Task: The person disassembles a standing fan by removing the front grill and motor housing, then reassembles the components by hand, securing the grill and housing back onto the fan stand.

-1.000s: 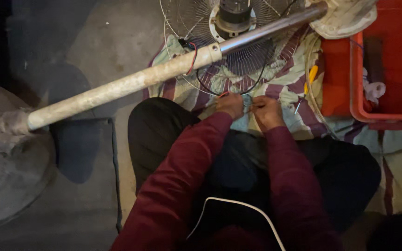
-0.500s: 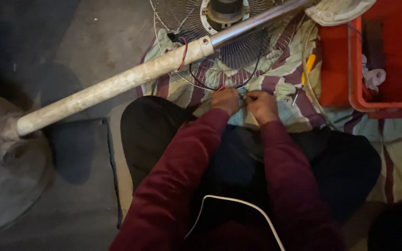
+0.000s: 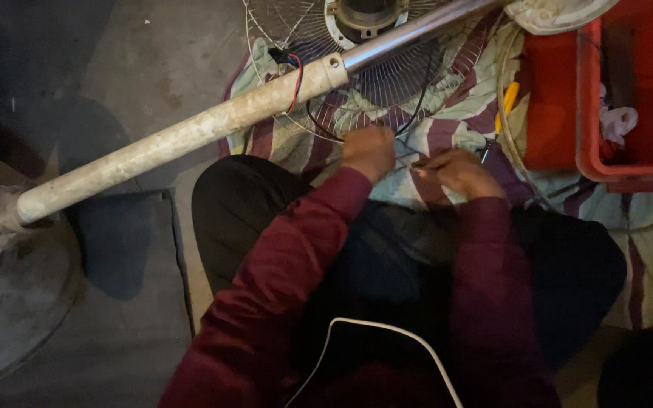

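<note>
A pedestal fan lies on its side: its pale pole (image 3: 190, 134) slants from lower left to upper right, and the wire guard (image 3: 387, 83) rests on a striped cloth (image 3: 447, 132). Red and black wires (image 3: 296, 79) hang off the pole. My left hand (image 3: 369, 151) is fisted just below the guard, pinching a thin wire. My right hand (image 3: 459, 172) is beside it, fingers closed on the same thin wire or a small part; exactly what it holds is hidden. Both sleeves are maroon.
A red plastic crate (image 3: 629, 98) stands at the right with a white rag inside. A yellow-handled tool (image 3: 504, 109) lies on the cloth next to the crate. The fan's round base (image 3: 1, 302) sits at the left on the concrete floor. A white cable (image 3: 387, 340) crosses my lap.
My hands have drawn slightly apart, the right one shifting rightward. The view has tilted so the fan guard sits higher in frame.
</note>
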